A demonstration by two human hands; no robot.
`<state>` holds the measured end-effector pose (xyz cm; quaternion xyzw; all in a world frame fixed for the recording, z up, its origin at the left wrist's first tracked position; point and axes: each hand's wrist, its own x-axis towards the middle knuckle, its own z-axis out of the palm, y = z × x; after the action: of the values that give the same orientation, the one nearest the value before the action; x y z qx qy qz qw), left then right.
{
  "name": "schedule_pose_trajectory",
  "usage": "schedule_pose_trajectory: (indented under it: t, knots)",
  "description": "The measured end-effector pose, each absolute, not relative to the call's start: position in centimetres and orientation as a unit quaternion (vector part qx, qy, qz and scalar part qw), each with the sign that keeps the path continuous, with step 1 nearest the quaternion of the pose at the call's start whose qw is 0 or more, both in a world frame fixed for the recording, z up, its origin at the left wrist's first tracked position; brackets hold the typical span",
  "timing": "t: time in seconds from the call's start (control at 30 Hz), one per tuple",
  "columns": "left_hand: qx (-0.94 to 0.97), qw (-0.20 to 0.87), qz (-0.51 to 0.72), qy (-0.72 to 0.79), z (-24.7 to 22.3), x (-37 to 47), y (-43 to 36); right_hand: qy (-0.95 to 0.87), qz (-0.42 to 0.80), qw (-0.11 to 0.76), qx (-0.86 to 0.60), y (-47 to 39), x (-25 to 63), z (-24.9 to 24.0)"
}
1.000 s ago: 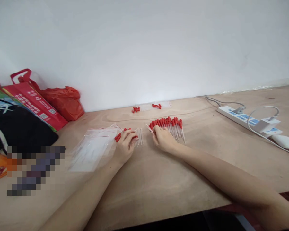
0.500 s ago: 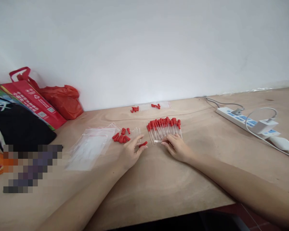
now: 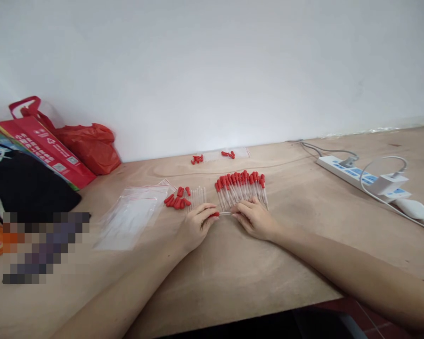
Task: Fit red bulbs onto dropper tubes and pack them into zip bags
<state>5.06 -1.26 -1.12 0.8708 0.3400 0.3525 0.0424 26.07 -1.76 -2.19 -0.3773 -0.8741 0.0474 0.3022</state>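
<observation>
Between thumb and fingers, my left hand (image 3: 199,226) pinches a red rubber bulb (image 3: 215,214). My right hand (image 3: 253,219) is closed on a clear glass dropper tube (image 3: 225,213), whose end meets the bulb's mouth; how far it is inside I cannot tell. Just beyond my right hand lies a row of droppers (image 3: 238,186) with red bulbs on their tubes. Past my left hand are several loose red bulbs (image 3: 177,202) and a group of bare glass tubes (image 3: 197,195).
Clear zip bags (image 3: 129,221) lie left of the bulbs. More bulbs (image 3: 197,159) and a bag (image 3: 212,156) sit by the wall. At the right is a power strip (image 3: 346,174) with plugs and cables. Red bags (image 3: 49,150) and a black bag (image 3: 28,188) stand at the left.
My hands have come closer together. The red bulb and the glass tube, apart before, now meet end to end in one line.
</observation>
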Motion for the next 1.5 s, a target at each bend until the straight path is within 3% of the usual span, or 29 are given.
schedule_pose_trajectory:
  t: [0.87, 1.5]
  knots:
    - [0.895, 0.018, 0.318, 0.312, -1.5, 5.1, -1.3, -0.888, -0.041, 0.273, -0.367, -1.5, 26.0, -2.2]
    - [0.912, 0.021, 0.271, 0.307, -0.9, 5.4, -2.0, -0.887, 0.021, 0.271, -0.373, -2.4, 24.7, -2.0]
